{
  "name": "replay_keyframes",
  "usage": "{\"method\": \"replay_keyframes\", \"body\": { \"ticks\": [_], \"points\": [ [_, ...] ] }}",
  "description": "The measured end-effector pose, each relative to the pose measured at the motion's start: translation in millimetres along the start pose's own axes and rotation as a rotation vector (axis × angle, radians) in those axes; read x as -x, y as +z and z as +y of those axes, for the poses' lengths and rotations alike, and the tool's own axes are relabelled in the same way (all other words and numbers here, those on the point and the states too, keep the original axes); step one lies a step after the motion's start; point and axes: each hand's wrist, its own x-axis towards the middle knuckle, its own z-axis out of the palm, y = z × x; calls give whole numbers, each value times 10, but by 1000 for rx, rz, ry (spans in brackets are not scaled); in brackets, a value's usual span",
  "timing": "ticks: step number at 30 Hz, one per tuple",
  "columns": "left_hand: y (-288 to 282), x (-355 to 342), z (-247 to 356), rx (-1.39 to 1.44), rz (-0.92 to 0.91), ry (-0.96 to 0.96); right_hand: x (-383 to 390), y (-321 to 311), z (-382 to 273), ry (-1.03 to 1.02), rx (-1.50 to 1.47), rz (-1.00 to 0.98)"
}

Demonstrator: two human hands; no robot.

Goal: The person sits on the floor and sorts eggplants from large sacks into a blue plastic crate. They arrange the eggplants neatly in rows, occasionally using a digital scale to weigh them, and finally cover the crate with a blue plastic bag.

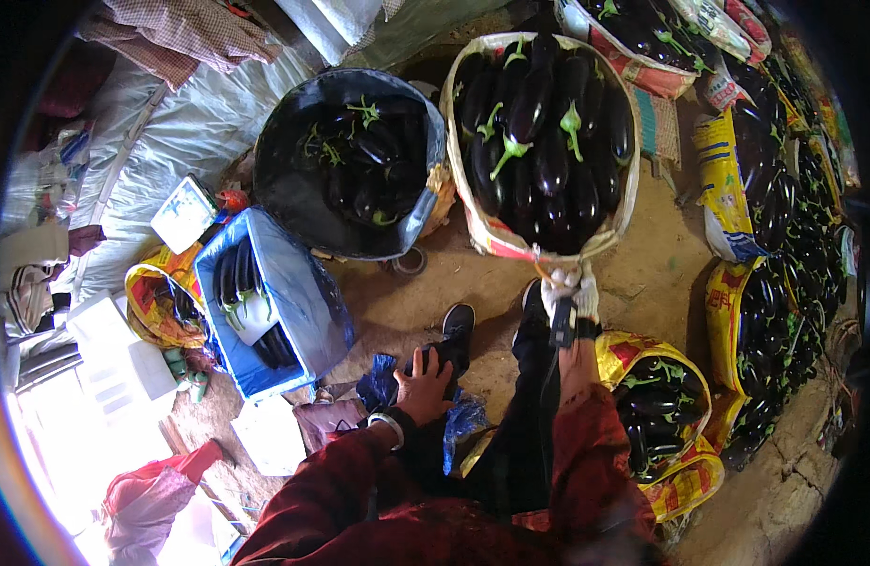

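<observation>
A round, pale-rimmed sack (484, 226) stands in front of me, packed with glossy dark eggplants (551, 156) with green stems. My right hand (572, 294), in a white glove, is closed at the sack's near edge and seems to grip the rim. A dark device (563, 323) sits at that wrist. My bare left hand (423, 387) is stretched out over my left leg, fingers spread and holding nothing. It wears a light bracelet (392, 429). Left of the sack is a large black tub (293, 179) with some eggplants low inside.
A blue-lined box (308, 325) holding eggplants stands at left, beside a yellow-red sack (142, 307). Filled eggplant sacks line the right side, including a yellow one (727, 302). Another yellow sack (690, 486) stands close by my right arm. Bare earth (633, 274) forms the floor.
</observation>
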Motion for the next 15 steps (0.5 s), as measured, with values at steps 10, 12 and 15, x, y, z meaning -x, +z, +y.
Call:
{"method": "replay_keyframes", "body": {
  "ticks": [10, 12, 15],
  "points": [
    [-6, 86, -454, 217, -153, 22, 949, -672, 363, 150, -115, 317],
    [28, 116, -477, 245, -156, 34, 800, -852, 388, 1, -96, 300],
    [47, 176, -463, 191, -130, 29, 534, -1140, 308, 528, -1063, 308]
  ]
}}
